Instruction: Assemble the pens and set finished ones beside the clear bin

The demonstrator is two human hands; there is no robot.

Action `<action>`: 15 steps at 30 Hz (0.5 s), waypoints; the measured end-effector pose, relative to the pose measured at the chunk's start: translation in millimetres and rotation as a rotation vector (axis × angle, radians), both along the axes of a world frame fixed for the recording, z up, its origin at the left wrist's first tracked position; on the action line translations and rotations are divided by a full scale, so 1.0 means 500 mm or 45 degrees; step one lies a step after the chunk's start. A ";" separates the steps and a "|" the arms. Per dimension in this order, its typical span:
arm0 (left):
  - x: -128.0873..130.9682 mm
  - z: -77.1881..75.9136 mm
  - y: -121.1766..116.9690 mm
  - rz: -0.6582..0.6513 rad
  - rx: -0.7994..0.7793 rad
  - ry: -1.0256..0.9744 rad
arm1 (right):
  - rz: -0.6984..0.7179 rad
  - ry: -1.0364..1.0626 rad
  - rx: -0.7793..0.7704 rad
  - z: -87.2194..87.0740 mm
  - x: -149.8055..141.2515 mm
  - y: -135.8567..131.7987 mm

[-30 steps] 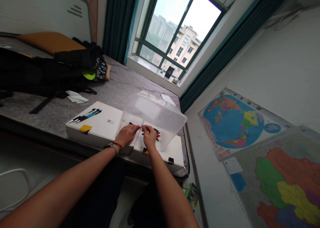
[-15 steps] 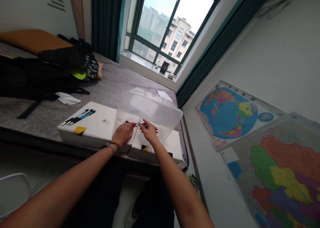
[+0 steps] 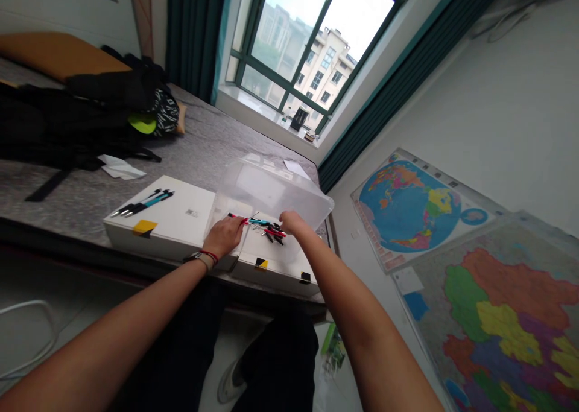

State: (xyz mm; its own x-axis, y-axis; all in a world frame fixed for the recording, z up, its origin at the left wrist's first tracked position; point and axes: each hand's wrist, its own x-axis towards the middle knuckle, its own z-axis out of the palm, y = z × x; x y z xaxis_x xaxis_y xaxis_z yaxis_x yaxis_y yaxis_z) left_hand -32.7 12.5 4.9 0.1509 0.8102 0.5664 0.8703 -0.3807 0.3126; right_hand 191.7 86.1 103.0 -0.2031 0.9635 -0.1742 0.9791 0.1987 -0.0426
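My left hand is closed on a red pen, whose end sticks out past the fingertips. Just right of it, a teal pen lies by a small heap of red and black pens. At the right side of that heap is my right hand; its fingers are mostly hidden behind the hand, and I cannot see whether they hold anything. These things are within a clear plastic bin that lies on its side over the white boxes. Several black and teal pens rest in a row on the left white box.
The right white box adjoins the left one at the front edge of the grey bed-like surface. Crumpled white paper and a black bag lie at the left. A wall with maps bounds the right side.
My right hand has moved right, away from my left hand, to the heap's far side. The teal pen formerly at its fingertips now lies by the heap. My left hand stays nearly in place.
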 end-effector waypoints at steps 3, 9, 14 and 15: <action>-0.001 0.000 0.000 0.001 -0.007 -0.002 | 0.028 -0.043 0.069 -0.029 -0.001 -0.006; 0.000 -0.007 0.005 -0.006 -0.025 -0.030 | 0.077 -0.139 0.132 -0.080 -0.009 -0.022; 0.000 -0.017 0.012 0.011 -0.031 -0.014 | 0.137 -0.184 0.112 -0.082 -0.009 -0.022; -0.001 -0.017 0.013 0.013 -0.031 -0.010 | 0.148 -0.191 0.109 -0.080 -0.010 -0.021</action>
